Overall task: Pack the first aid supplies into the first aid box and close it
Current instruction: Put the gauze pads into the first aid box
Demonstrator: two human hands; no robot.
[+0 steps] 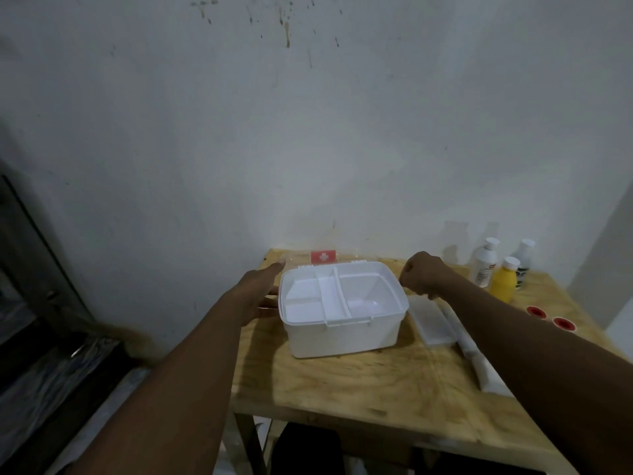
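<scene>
A white first aid box (342, 337) stands open on the wooden table (342, 389), with a divided white tray inside. Its clear lid (322, 257), marked with a red cross label, is folded back behind it. My left hand (263, 286) lies flat against the box's left side, fingers stretched out. My right hand (423, 274) hovers by the box's right rim with its fingers curled in, and nothing shows in it. To the right stand a white bottle (484, 262), a yellow bottle (503, 281) and a third bottle (524, 262).
A flat clear case (431, 322) and a long white wrapped pack (476, 358) lie right of the box. Two red round items (548, 317) sit near the table's right edge. A white wall rises behind the table; dark furniture stands at the left.
</scene>
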